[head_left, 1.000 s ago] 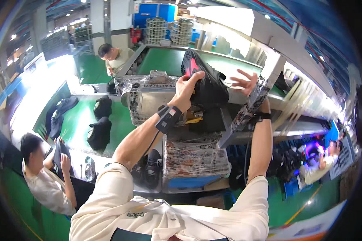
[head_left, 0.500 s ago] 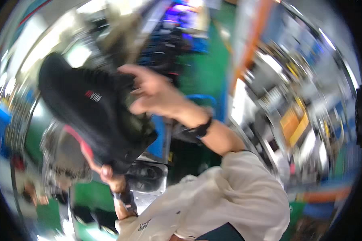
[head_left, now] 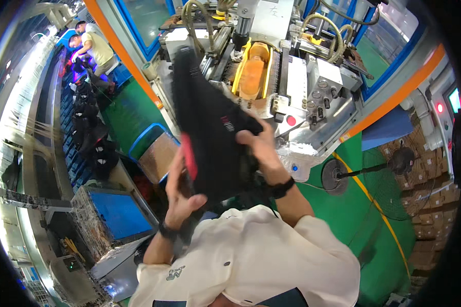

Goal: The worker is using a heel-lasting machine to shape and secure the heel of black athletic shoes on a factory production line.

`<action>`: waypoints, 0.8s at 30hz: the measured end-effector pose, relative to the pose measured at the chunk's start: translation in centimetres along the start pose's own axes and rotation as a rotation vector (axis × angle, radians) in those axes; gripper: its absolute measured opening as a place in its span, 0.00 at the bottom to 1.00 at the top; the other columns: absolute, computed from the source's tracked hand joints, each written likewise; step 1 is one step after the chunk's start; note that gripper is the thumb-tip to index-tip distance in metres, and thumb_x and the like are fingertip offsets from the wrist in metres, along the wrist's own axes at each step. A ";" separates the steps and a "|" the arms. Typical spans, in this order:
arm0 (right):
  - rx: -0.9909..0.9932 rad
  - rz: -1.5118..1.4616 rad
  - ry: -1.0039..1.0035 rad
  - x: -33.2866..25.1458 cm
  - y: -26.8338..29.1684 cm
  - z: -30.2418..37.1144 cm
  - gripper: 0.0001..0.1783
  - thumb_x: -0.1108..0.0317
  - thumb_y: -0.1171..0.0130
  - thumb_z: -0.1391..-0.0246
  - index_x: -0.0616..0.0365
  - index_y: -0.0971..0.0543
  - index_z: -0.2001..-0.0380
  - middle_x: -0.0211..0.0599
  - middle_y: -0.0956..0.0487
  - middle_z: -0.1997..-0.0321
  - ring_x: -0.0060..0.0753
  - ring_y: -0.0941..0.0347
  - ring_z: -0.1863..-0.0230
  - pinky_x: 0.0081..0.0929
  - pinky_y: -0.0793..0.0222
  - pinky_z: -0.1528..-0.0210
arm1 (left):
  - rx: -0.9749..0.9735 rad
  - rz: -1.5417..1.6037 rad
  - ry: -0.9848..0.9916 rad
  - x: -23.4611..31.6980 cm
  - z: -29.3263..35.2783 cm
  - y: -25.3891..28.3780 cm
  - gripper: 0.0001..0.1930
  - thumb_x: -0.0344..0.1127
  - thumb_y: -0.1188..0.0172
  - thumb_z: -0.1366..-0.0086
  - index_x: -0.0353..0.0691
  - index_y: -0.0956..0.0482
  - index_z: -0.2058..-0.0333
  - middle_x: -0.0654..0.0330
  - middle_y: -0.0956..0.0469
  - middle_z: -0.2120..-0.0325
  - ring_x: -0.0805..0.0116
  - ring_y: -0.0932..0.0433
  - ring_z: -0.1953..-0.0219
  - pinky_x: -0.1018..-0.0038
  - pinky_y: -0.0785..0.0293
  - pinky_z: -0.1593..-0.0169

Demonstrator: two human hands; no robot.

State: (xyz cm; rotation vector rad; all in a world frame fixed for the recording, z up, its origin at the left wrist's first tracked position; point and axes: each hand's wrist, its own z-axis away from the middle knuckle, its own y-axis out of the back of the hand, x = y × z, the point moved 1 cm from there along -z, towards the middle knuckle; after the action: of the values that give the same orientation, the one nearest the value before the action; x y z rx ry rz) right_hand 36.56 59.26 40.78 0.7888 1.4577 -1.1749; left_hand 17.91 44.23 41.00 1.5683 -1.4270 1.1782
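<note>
A black shoe upper [head_left: 205, 133] with a red patch along its left edge and a small light mark on its side is raised in front of me, its narrow end pointing away. My left hand [head_left: 178, 192] is closed on its lower left edge, beside the red patch. On the opposite side, my right hand [head_left: 263, 151] grips the right edge with the thumb on the near face. Just beyond stands a machine [head_left: 292, 77] with an orange shoe-shaped form [head_left: 253, 74] in a yellow-edged cradle. The upper's far end overlaps the machine's left part in view.
Left runs a conveyor [head_left: 61, 148] with several black pieces [head_left: 92, 128] on it; two people [head_left: 95, 48] work at its far end. A blue-framed cart [head_left: 153, 153] stands nearby. At right are a fan [head_left: 335, 176], stacked cardboard boxes [head_left: 430, 225] and the machine's orange frame [head_left: 394, 100].
My view has swung from the conveyor side to the machine. The shoe upper has come round in front of me, and my right hand, loosely spread at its opening before, now grips its right edge.
</note>
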 end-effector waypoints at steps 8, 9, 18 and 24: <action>0.542 0.149 0.329 -3.2 15.2 -8.7 0.33 0.77 0.26 0.55 0.72 0.24 0.44 0.43 0.16 0.55 0.29 0.20 0.57 0.27 0.23 0.50 | -0.362 0.293 0.343 -8.8 -9.0 -7.0 0.44 0.47 0.39 0.28 0.37 0.54 0.25 0.50 0.47 0.26 0.58 0.43 0.27 0.61 0.44 0.28; 0.560 0.216 0.304 -4.1 16.0 -10.5 0.34 0.76 0.25 0.56 0.72 0.24 0.44 0.43 0.16 0.55 0.29 0.20 0.57 0.27 0.23 0.51 | -0.355 0.286 0.378 -9.4 -9.3 -6.6 0.39 0.42 0.40 0.27 0.36 0.49 0.26 0.50 0.42 0.28 0.58 0.38 0.29 0.62 0.38 0.31; 0.536 1.065 -0.088 -4.4 19.7 -32.9 0.32 0.52 0.24 0.66 0.64 0.14 0.58 0.45 0.13 0.62 0.38 0.16 0.56 0.32 0.24 0.50 | -0.013 0.226 0.597 -16.6 -10.5 6.1 0.19 0.35 0.43 0.26 0.29 0.26 0.42 0.50 0.21 0.46 0.60 0.19 0.46 0.66 0.23 0.41; 0.434 1.394 -0.279 -1.5 14.9 -43.8 0.45 0.49 0.21 0.67 0.69 0.22 0.48 0.61 0.20 0.44 0.53 0.21 0.43 0.37 0.24 0.42 | 0.346 0.117 0.740 -19.2 -6.2 14.6 0.19 0.37 0.44 0.25 0.28 0.26 0.43 0.49 0.20 0.49 0.60 0.18 0.50 0.67 0.20 0.45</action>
State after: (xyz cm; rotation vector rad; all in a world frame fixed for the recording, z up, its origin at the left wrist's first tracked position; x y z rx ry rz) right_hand 36.69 105.38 36.79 1.4888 0.1674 -0.4204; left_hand 2.86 54.54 23.95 1.0631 -0.8550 1.8975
